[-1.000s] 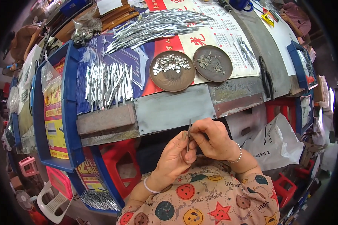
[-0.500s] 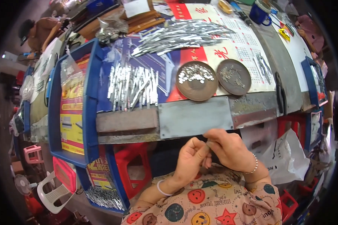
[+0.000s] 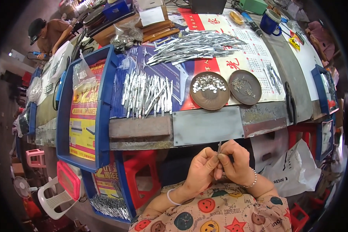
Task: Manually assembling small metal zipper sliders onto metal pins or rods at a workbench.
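Close to my body, below the bench edge, my left hand point(image 3: 200, 170) and my right hand point(image 3: 237, 163) meet fingertip to fingertip. Both pinch a small thin metal strip point(image 3: 219, 146), whose grey tip sticks up between the fingers; its lower part is hidden. Just beyond them a grey metal plate point(image 3: 208, 127) lies at the bench edge. Behind the plate, a brown dish point(image 3: 205, 101) holds shiny round discs, and a second dark dish point(image 3: 254, 99) holds tiny metal pieces. Slim silver strips point(image 3: 147, 92) lie in a row to the left.
A large pile of metal strips point(image 3: 195, 46) covers the back. A blue tray point(image 3: 104, 100) stands at the left, with dark pliers point(image 3: 290, 102) at the right. A red stool point(image 3: 143, 178) and a white bag point(image 3: 294, 170) flank me. A person point(image 3: 50, 33) works far left.
My hands have drawn closer together and slightly down from the plate, and the strip's tip now shows above the fingers. The whole view has shifted a little.
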A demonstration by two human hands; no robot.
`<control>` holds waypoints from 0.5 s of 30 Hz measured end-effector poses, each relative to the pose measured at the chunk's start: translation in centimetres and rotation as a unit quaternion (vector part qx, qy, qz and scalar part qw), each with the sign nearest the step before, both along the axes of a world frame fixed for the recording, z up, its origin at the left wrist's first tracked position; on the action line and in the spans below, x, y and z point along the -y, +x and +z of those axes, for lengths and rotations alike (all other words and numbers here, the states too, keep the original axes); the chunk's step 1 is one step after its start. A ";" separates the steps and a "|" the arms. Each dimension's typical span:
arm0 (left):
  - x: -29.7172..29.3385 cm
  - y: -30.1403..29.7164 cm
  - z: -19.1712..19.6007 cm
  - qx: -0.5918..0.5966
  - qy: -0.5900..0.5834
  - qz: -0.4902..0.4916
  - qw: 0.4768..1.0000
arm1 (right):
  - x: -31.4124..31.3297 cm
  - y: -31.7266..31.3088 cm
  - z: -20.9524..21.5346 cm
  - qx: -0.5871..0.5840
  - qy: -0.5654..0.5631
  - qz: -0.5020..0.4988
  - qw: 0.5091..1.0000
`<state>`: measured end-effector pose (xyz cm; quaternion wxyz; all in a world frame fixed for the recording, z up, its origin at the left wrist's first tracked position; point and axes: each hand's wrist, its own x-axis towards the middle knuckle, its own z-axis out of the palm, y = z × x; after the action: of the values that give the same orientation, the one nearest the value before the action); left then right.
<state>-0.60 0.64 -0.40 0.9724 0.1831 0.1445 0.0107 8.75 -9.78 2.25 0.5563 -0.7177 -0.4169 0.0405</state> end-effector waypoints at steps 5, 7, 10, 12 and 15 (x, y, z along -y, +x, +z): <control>0.0 -0.4 0.9 0.020 -0.002 -0.007 1.000 | 0.6 1.5 0.1 -0.233 0.014 0.117 0.965; -0.1 -0.4 0.9 0.018 -0.001 -0.009 1.000 | 0.6 2.0 0.3 -0.254 0.011 0.163 0.953; -0.1 -0.2 1.0 0.020 -0.006 -0.015 1.000 | 0.5 1.7 0.5 -0.135 0.019 0.101 0.985; 0.0 -0.3 1.0 0.024 -0.013 -0.019 0.999 | 0.6 1.6 0.7 -0.167 0.017 0.112 0.980; 0.4 -0.7 0.9 0.034 -0.015 -0.026 0.999 | 0.7 2.1 1.0 -0.298 0.024 0.162 0.940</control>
<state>-1.27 0.25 0.47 0.9793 0.1717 0.1063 -0.0101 10.81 -10.49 3.26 0.6579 -0.5822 -0.3431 0.3324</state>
